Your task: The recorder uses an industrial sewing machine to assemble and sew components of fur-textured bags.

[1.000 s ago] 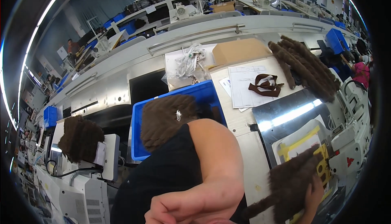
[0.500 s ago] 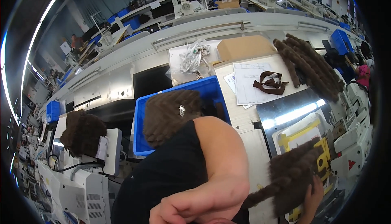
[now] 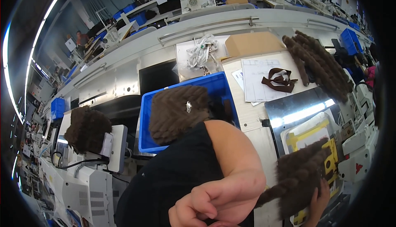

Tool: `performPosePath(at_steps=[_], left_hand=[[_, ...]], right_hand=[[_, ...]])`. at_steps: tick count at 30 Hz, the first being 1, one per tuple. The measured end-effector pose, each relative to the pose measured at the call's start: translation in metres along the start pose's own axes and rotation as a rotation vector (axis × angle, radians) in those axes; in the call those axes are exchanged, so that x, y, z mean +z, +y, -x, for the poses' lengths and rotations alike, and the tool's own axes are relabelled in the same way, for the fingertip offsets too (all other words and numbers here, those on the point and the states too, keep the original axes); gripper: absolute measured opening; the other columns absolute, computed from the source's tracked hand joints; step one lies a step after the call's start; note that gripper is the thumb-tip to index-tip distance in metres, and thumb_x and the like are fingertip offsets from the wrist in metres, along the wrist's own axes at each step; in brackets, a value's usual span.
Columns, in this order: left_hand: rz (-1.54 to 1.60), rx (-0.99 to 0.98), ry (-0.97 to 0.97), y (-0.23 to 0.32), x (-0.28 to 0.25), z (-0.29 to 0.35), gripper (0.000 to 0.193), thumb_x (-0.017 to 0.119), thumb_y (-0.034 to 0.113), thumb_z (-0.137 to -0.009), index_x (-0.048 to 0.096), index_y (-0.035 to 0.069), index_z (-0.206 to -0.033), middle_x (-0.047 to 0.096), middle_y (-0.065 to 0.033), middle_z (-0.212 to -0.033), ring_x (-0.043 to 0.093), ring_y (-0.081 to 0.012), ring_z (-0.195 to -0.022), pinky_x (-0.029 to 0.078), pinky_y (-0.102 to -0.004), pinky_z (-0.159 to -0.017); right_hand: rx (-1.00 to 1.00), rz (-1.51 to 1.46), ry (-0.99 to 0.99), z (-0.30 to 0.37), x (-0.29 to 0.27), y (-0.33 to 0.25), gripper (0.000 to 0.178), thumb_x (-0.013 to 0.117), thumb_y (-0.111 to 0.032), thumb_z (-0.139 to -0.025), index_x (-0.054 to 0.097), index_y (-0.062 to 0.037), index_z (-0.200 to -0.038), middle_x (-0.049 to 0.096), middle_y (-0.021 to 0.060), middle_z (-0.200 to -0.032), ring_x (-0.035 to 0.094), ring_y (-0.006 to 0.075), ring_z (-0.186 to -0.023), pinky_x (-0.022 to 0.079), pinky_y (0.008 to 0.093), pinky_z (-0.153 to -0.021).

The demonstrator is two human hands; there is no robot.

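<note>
In the lower right, a dark brown fur piece (image 3: 299, 173) with a narrow fur strip along it lies over the white and yellow clamp frame of a sewing machine. My right hand (image 3: 321, 200) grips its right edge, fingers partly hidden by the fur. My left arm, in a black sleeve, bends across the lower middle. Close up, my left hand (image 3: 210, 202) is raised with its fingers curled in; no object shows in it. Beyond that elbow, a blue bin (image 3: 147, 115) holds a brown fur bundle (image 3: 177, 113) with a shiny silvery bit on top.
Another fur bundle (image 3: 87, 130) sits on the machine at left. Long fur strips (image 3: 317, 64) lie at the far right. Paper sheets (image 3: 256, 84) carry a coiled brown ribbon (image 3: 280, 80). Behind the bin are clear plastic bags (image 3: 202, 51) and cardboard (image 3: 251, 44). A sewing machine head (image 3: 357, 157) stands at right.
The whole view has shifted slightly, with the table things now further right and higher. My left hand has moved a little right, its fingers still curled. My right hand keeps hold of the fur piece.
</note>
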State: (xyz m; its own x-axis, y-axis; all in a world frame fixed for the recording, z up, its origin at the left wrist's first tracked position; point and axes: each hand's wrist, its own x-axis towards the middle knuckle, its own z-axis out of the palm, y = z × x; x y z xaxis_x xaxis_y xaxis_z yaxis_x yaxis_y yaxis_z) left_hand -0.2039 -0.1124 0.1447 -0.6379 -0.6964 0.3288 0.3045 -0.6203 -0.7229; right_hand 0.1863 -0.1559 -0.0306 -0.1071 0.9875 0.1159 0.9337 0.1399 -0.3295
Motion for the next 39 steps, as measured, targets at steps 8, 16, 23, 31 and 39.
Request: performPosePath(at_steps=[8,16,23,31,39], left_hand=[[-0.114,-0.079,-0.031,0.014,-0.004,0.004,0.022,0.058,0.005,-0.101,0.065,0.009,-0.121,0.06,0.0013,-0.122,0.054,-0.0168,-0.107,0.043,-0.0319,-0.086],[-0.254,-0.005,0.057,0.018,-0.002,0.012,0.022,0.058,0.001,-0.099,0.065,0.007,-0.12,0.06,0.0,-0.126,0.055,-0.0181,-0.111,0.045,-0.0331,-0.088],[0.028,-0.158,0.027,0.016,-0.004,0.017,0.025,0.059,-0.005,-0.096,0.065,0.007,-0.117,0.06,0.0,-0.125,0.055,-0.0178,-0.11,0.045,-0.0324,-0.085],[0.115,-0.154,0.077,0.015,0.001,0.024,0.023,0.056,-0.003,-0.098,0.064,0.007,-0.117,0.06,-0.0002,-0.125,0.054,-0.0177,-0.11,0.045,-0.0323,-0.085],[0.076,-0.727,0.052,0.043,-0.005,0.051,0.015,0.059,0.028,-0.101,0.056,0.017,-0.111,0.055,0.002,-0.11,0.052,-0.0187,-0.101,0.039,-0.0409,-0.088]], right_hand=[[0.025,0.004,0.003,0.003,0.0,-0.001,0.039,0.056,-0.007,-0.096,0.06,0.002,-0.134,0.058,0.022,-0.141,0.054,0.0399,-0.133,0.041,0.045,-0.112],[0.021,0.011,0.005,0.002,-0.001,-0.001,0.041,0.057,-0.006,-0.096,0.06,0.0004,-0.136,0.059,0.0208,-0.141,0.054,0.0391,-0.133,0.04,0.0441,-0.113],[0.02,0.02,-0.005,0.002,0.001,0.003,0.041,0.058,-0.006,-0.096,0.06,-0.0001,-0.137,0.059,0.0202,-0.142,0.054,0.0388,-0.133,0.041,0.0442,-0.113],[0.016,0.026,-0.004,0.001,0.0,0.002,0.04,0.057,-0.007,-0.096,0.06,0.0013,-0.135,0.059,0.0215,-0.141,0.055,0.0401,-0.132,0.042,0.0454,-0.112],[0.036,0.025,-0.009,0.007,0.001,0.008,0.04,0.057,-0.008,-0.096,0.06,0.0017,-0.135,0.059,0.0225,-0.141,0.056,0.0408,-0.131,0.042,0.0458,-0.112]])
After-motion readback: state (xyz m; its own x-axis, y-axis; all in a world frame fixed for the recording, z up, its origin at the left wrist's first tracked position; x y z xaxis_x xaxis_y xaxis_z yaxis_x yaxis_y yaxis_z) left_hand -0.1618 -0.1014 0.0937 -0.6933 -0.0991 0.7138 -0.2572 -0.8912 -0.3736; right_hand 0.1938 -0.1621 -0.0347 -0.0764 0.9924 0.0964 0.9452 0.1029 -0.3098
